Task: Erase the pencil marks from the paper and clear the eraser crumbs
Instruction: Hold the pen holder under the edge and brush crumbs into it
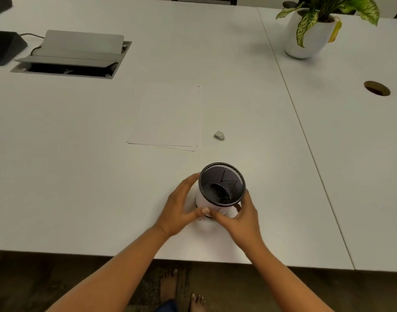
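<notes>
A black mesh cup (222, 184) stands on the white table near its front edge, with white paper curled inside it. My left hand (181, 210) grips the cup from the left, thumb across its lower front. My right hand (241, 216) grips it from the right and below. A thin stack of white paper sheets (170, 118) lies flat beyond the cup; no pencil marks show on it from here. A small grey eraser (219, 135) sits just right of the stack. No crumbs are visible.
An open cable box with a raised grey lid (73, 55) is at the back left beside a black device (4, 47). A potted plant (312, 30) stands at the back right. A round cable hole (376, 88) is on the right table section.
</notes>
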A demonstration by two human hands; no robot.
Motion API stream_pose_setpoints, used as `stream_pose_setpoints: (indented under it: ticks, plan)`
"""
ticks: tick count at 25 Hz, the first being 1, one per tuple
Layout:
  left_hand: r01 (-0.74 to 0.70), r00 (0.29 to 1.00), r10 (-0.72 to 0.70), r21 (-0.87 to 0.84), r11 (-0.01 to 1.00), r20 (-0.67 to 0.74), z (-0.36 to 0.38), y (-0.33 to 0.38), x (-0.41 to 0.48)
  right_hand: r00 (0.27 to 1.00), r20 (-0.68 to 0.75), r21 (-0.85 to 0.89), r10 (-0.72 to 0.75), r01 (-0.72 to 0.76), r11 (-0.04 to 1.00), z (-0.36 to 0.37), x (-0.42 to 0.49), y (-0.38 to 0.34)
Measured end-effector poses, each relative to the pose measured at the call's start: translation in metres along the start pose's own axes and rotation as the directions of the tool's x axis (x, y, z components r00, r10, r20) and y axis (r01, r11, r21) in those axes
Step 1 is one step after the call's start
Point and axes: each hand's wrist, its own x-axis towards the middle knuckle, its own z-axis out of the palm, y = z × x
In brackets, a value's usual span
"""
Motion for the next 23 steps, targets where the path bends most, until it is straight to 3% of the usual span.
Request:
stream_pose_setpoints:
  ticks: [3, 6, 10, 12, 14, 18, 23]
  plan:
    - [-0.011, 0.998, 0.004, -0.102, 0.995, -0.067, 0.005, 0.020, -0.014, 0.997, 0.074, -0.031, -0.024, 0.027, 0.999, 0.010, -0.014, -0.002]
    - [0.006, 0.992, -0.015, -0.069, 0.998, -0.124, 0.000, 0.031, -0.028, 0.981, 0.188, -0.045, -0.042, 0.051, 0.998, 0.010, -0.025, -0.005]
    - [0.061, 0.978, -0.068, -0.039, 0.997, -0.197, -0.010, 0.042, -0.050, 0.887, 0.455, -0.143, -0.084, 0.165, 0.976, -0.015, -0.020, -0.002]
    - [0.076, 0.978, -0.081, -0.037, 0.996, -0.193, -0.015, 0.043, -0.065, 0.904, 0.424, -0.158, -0.056, 0.135, 0.978, -0.026, -0.007, 0.004]
    - [0.079, 0.984, -0.087, -0.053, 0.995, -0.153, -0.018, 0.042, -0.084, 0.947, 0.314, -0.122, 0.062, -0.025, 0.992, -0.027, 0.004, 0.007]
    - [0.106, 0.992, -0.110, -0.068, 0.992, -0.060, -0.016, 0.046, -0.127, 0.942, 0.242, 0.054, 0.232, -0.252, 0.966, -0.012, 0.020, 0.011]
    - [0.182, 0.983, -0.180, -0.048, 0.982, 0.043, -0.001, 0.028, -0.170, 0.932, 0.227, 0.230, 0.283, -0.334, 0.914, 0.009, 0.032, 0.016]
